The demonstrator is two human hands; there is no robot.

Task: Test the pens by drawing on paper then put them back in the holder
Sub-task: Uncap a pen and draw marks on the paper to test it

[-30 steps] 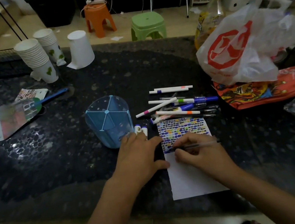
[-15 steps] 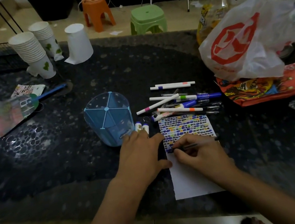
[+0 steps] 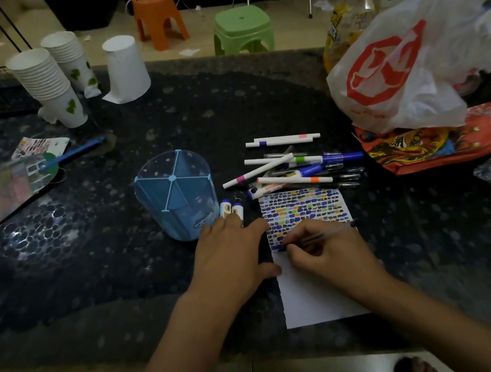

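Note:
A white paper (image 3: 318, 297) lies on the dark table, its upper half filled with rows of coloured marks. My right hand (image 3: 328, 253) pinches a thin dark pen (image 3: 328, 233), its tip on the paper's left edge at the lowest row of marks. My left hand (image 3: 233, 253) lies flat on the table, fingers straight, its thumb at the paper's left edge. A blue translucent pen holder (image 3: 177, 194) with divided compartments stands just beyond my left hand. Several pens and markers (image 3: 293, 167) lie in a loose pile beyond the paper. Two capped markers (image 3: 231, 208) lie beside the holder.
Stacks of white paper cups (image 3: 49, 86) stand at the back left, a hand fan (image 3: 5, 192) lies at the left. A white plastic bag (image 3: 413, 64) and an orange packet (image 3: 445, 137) sit at the right. Stools (image 3: 242, 29) stand on the floor behind.
The camera has tilted slightly, shifting the scene. My right hand keeps the pen at the paper's left edge; my left hand stays flat beside the paper.

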